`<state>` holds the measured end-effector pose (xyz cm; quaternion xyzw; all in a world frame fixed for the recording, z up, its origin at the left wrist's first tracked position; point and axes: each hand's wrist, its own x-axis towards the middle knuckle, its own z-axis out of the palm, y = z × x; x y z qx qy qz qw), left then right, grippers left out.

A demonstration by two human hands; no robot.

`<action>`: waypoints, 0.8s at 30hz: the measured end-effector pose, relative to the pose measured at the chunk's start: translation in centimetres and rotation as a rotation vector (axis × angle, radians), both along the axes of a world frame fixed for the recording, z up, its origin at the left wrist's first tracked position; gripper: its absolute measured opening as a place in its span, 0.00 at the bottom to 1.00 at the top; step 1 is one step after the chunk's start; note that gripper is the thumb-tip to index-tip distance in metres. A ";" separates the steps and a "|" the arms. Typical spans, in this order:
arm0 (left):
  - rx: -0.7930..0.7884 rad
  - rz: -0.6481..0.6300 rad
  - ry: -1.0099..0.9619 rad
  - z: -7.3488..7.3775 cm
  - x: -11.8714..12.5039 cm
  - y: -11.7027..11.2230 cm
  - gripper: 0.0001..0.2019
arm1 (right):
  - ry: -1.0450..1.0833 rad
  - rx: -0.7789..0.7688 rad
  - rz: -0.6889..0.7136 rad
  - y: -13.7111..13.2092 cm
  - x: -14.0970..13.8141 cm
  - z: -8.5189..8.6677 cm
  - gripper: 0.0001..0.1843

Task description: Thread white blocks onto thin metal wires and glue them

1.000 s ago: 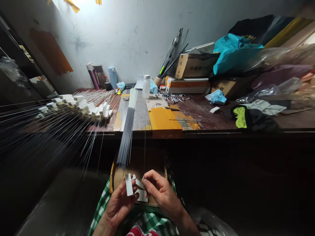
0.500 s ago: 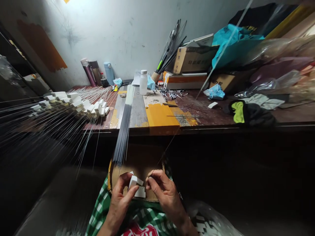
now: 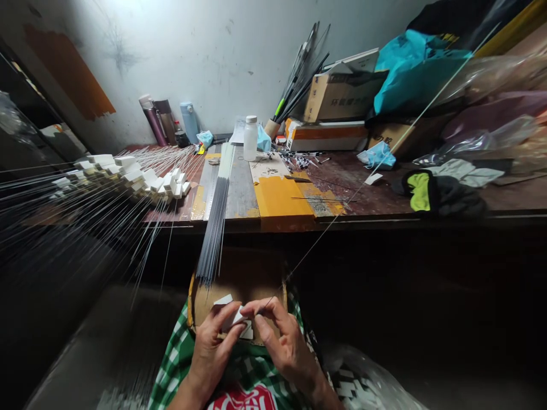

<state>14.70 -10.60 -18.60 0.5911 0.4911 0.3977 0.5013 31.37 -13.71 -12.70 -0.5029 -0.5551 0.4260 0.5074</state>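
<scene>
Your left hand (image 3: 213,337) grips a white block (image 3: 235,319), right hand (image 3: 285,337) pinches a thin rod (image 3: 307,254).
Left fingers parted block-wide, right nearly together; rod's near end hidden.

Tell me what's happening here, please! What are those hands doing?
A person's left hand holds a small white block above a piece of cardboard on their lap. The right hand pinches a long thin rod close by the block; whether the rod touches it is hard to tell. On the table, a bundle of dark rods sticks out over the edge.
</scene>
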 end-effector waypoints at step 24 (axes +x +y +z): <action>-0.298 -0.101 -0.374 1.0 -0.4 -0.1 0.12 | 0.048 0.042 -0.200 -0.3 -0.5 0.4 0.08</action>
